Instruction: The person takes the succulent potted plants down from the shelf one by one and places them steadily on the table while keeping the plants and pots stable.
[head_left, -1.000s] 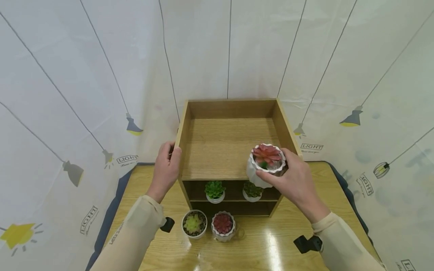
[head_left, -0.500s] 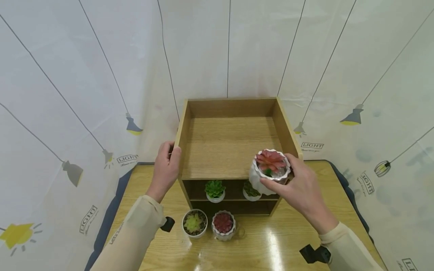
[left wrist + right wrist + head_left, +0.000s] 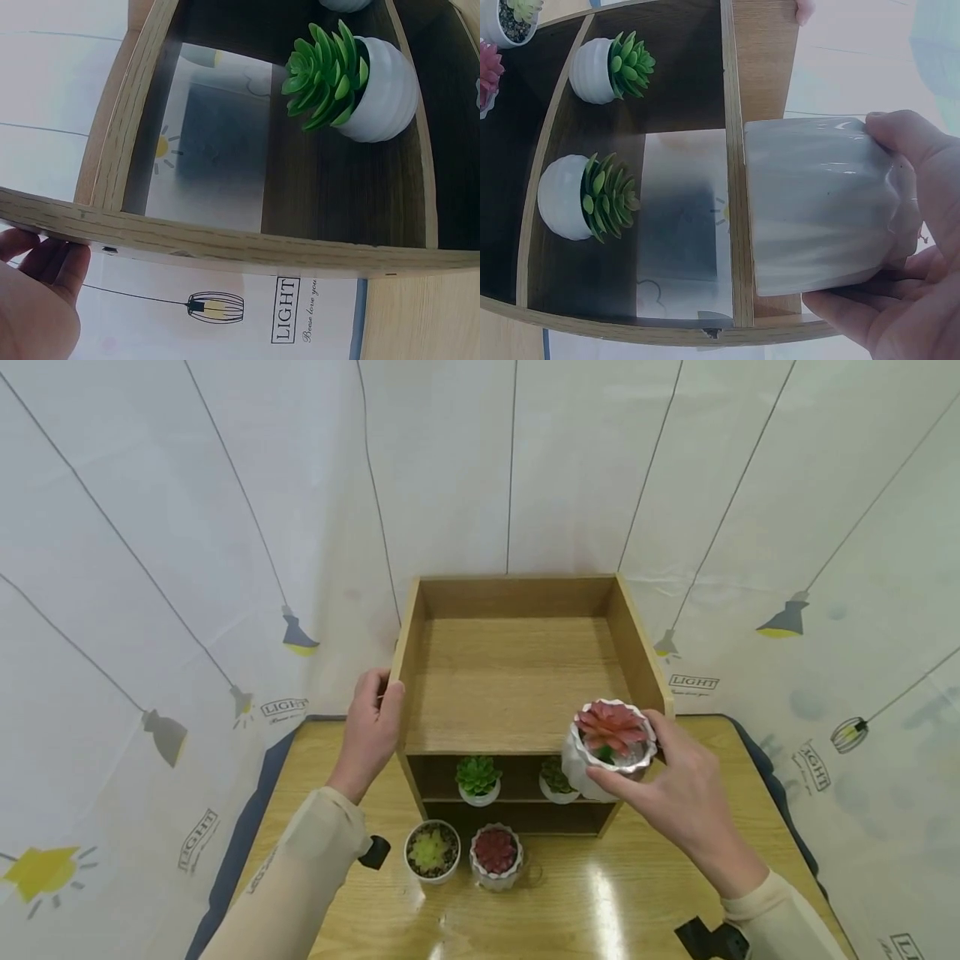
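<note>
My right hand (image 3: 686, 785) grips a white scalloped pot with a red succulent (image 3: 611, 731), thumb on the near side and fingers on the far side. The pot is at the right front edge of the wooden shelf unit's (image 3: 517, 685) top board; in the right wrist view its base (image 3: 817, 210) appears close to that edge, contact unclear. My left hand (image 3: 371, 727) rests against the outer left side panel (image 3: 225, 244), fingertips touching it. Below, the middle tier bears a bright green succulent (image 3: 477, 777) and a darker green one (image 3: 557, 777), both in white pots.
On the wooden table (image 3: 555, 918), in front of the unit, stand a yellow-green succulent (image 3: 432, 852) in a round white pot and a dark red succulent (image 3: 497, 856) in a scalloped pot. A printed white sheet (image 3: 450, 468) surrounds the back and sides.
My right hand has drawn the red succulent's pot slightly right and toward me, to the front edge of the top board. The left hand stays at the side panel.
</note>
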Demonstrator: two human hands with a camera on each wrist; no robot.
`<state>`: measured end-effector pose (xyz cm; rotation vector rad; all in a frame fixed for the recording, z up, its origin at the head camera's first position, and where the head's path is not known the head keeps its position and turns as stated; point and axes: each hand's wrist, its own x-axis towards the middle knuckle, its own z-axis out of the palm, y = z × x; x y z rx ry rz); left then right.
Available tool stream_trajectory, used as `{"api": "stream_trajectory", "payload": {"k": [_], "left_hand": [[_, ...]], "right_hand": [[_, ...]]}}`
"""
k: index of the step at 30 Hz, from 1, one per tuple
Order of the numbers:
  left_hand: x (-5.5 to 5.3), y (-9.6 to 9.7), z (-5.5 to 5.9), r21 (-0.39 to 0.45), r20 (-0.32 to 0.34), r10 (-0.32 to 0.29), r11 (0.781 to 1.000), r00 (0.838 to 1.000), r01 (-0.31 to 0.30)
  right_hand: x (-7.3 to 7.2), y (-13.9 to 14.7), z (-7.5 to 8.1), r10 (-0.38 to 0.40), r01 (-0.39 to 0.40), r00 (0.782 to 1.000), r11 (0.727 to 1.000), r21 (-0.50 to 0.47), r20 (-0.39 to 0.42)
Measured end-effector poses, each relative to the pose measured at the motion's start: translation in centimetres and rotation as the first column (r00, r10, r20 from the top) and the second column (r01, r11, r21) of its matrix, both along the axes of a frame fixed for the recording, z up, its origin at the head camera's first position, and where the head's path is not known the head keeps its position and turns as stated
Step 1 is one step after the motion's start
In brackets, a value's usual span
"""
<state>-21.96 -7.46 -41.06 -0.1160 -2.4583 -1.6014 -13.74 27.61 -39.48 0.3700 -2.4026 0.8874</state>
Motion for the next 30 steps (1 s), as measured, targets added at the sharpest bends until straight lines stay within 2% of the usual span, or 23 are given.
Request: {"api": "stream_trajectory", "payload": {"k": [16, 25, 30], "left_hand": [[0.0, 0.0, -0.1, 0.013, -0.006, -0.006, 1.0, 1.0, 0.006], [0.1, 0.2, 0.0, 0.021, 0.003, 0.0, 1.0, 1.0, 0.0], [0.1, 0.2, 0.0, 0.017, 0.0, 0.002, 1.0, 1.0, -0.002]], "right_hand": [[1.6, 0.6, -0.4, -0.01, 0.01, 1.0, 1.0, 0.014, -0.029], [2.4, 1.0, -1.2, -0.008, 0.008, 0.997, 1.0, 0.002, -0.079], [3.0, 1.0, -1.5, -0.024, 0.023, 0.998, 1.0, -0.005, -0.054]]}}
